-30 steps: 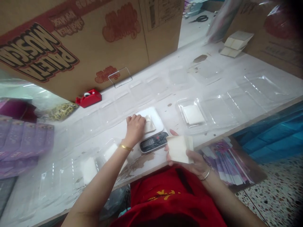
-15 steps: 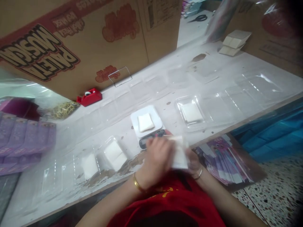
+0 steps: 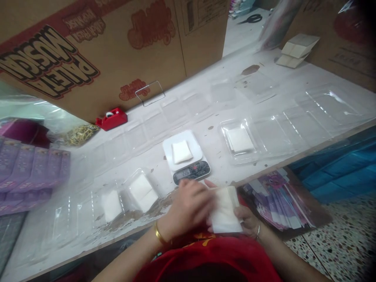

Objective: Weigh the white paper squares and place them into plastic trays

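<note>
Close to my body, just below the table's front edge, both hands meet on a stack of white square pads [image 3: 225, 209]. My right hand [image 3: 249, 221] holds the stack from underneath. My left hand [image 3: 189, 205], with a gold bangle on the wrist, has its fingers closed on the stack's left side. Just beyond the hands a small white digital scale [image 3: 196, 171] stands on the table with one folded white pad [image 3: 181, 151] lying on its platform.
Clear plastic trays cover the white table; one tray [image 3: 235, 129] to the right holds a white pad, and two on the left hold pads [image 3: 142, 191]. A big cardboard box [image 3: 96, 51] stands behind, with a red tape dispenser [image 3: 111, 118] by it. Purple packets [image 3: 29, 172] lie far left.
My left hand left the pad on the scale and came back to the stack in my right hand. The stack has dropped a little lower, toward my lap.
</note>
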